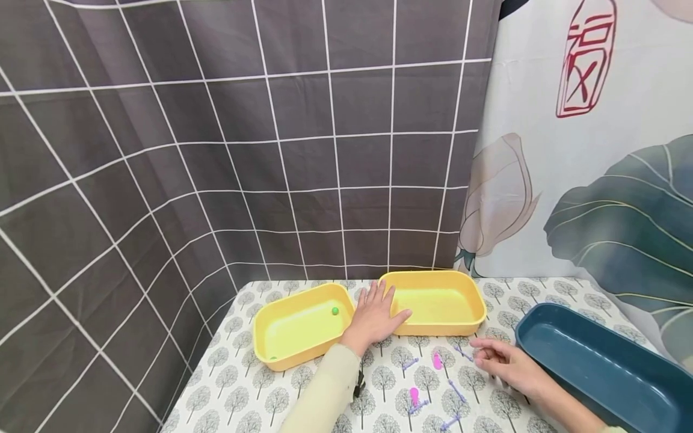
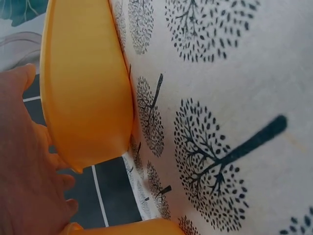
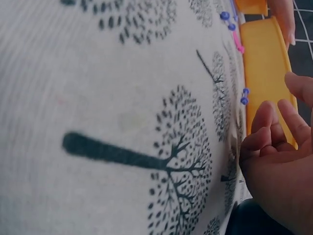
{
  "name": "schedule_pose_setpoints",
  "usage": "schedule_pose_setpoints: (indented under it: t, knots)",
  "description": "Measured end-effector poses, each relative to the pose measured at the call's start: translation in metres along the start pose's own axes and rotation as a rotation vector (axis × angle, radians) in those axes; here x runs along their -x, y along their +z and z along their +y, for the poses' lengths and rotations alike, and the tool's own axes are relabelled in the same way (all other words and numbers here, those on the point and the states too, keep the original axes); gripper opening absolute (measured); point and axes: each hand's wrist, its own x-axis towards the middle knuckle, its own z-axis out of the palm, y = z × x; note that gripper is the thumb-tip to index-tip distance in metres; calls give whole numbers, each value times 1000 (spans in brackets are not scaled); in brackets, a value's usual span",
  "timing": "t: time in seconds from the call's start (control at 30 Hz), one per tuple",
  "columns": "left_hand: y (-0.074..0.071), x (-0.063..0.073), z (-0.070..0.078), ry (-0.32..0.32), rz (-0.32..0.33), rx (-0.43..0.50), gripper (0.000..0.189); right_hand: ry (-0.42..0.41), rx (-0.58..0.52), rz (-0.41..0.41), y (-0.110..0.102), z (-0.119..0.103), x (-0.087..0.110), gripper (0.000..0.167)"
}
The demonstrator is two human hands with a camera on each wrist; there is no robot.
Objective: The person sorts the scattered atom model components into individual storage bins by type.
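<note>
My left hand (image 1: pixel 375 319) reaches out with its fingers spread, over the left end of a yellow bin (image 1: pixel 437 329). In the left wrist view the fingers are beside that bin's (image 2: pixel 88 88) rim; whether they touch it I cannot tell. My right hand (image 1: pixel 506 364) is above the cloth with loosely bent fingers and nothing in them, between the scattered pieces and a dark blue bin (image 1: pixel 601 361). Near it lie several small purple bone-shaped sticks (image 1: pixel 456 391) and two pink pieces (image 1: pixel 437 361), whose kind is too small to tell.
A second yellow bin (image 1: pixel 303 355) stands at the left, with a green ball (image 1: pixel 335 311) inside and another small green thing (image 1: pixel 273 358) near its front corner. The table cloth (image 1: pixel 238 385) has a tree print. A dark checked curtain (image 1: pixel 335 150) hangs behind the table.
</note>
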Motion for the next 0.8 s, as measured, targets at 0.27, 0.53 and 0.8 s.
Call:
schedule_pose_setpoints:
  t: [0.27, 0.53, 0.8]
  knots:
    - [3, -11, 1, 8, 0, 2, 81, 20, 145, 47, -2, 4, -4, 48]
    - [7, -15, 2, -13, -15, -1, 81, 87, 282, 97, 4, 2, -11, 36]
    - [10, -22, 0, -35, -16, -11, 80, 96, 403, 119, 9, 1, -16, 30]
